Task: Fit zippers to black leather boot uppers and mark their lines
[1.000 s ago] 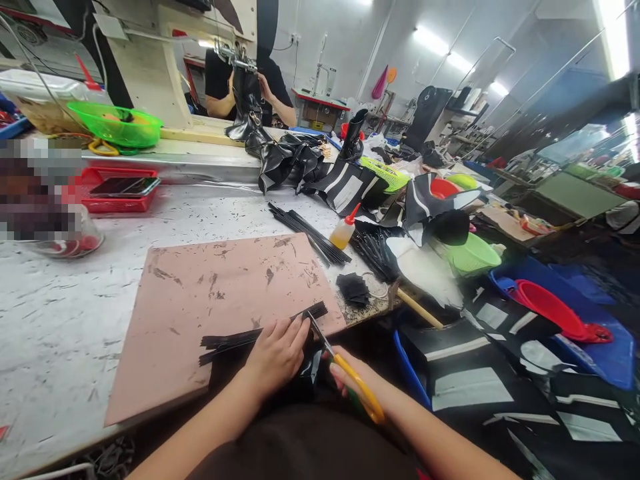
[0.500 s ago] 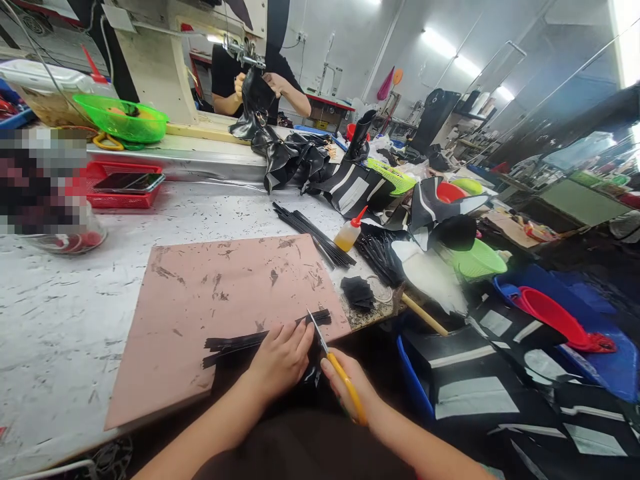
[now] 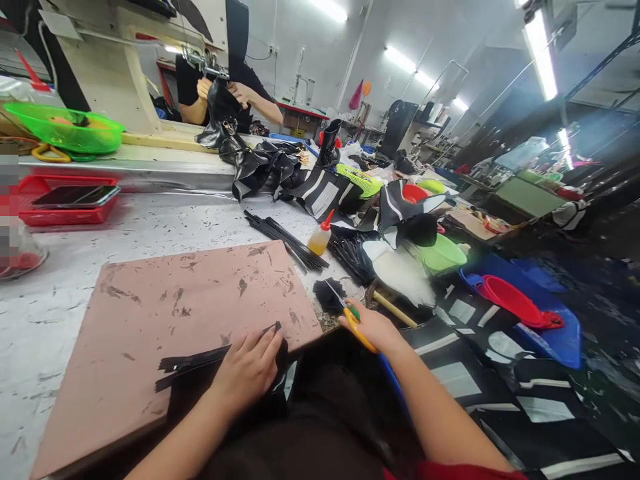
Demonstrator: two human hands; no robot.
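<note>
My left hand [image 3: 249,360] lies over a bundle of black strips [image 3: 195,360] at the front edge of a pink board [image 3: 145,320], its fingers close together and pressing them down. The thumb is hidden. Black material hangs below the strips under that hand. In my right hand [image 3: 375,328] is a pair of scissors [image 3: 354,323] with yellow handles, wrapped by the fingers. Its blades point up and left over a small pile of black pieces [image 3: 330,295], right of the board; whether they touch it I cannot tell.
More black strips [image 3: 285,239] lie behind the board, beside a red-tipped bottle [image 3: 320,235]. A wooden handle [image 3: 395,309] juts out at the table's right edge. Black cut panels [image 3: 455,370] fill the lower right. Across the table, a person works at a sewing machine [image 3: 113,73].
My right hand with the scissors has moved away from the left hand, up and right to the small black pile. Strip ends no longer stick out past my left fingers. The view has turned right.
</note>
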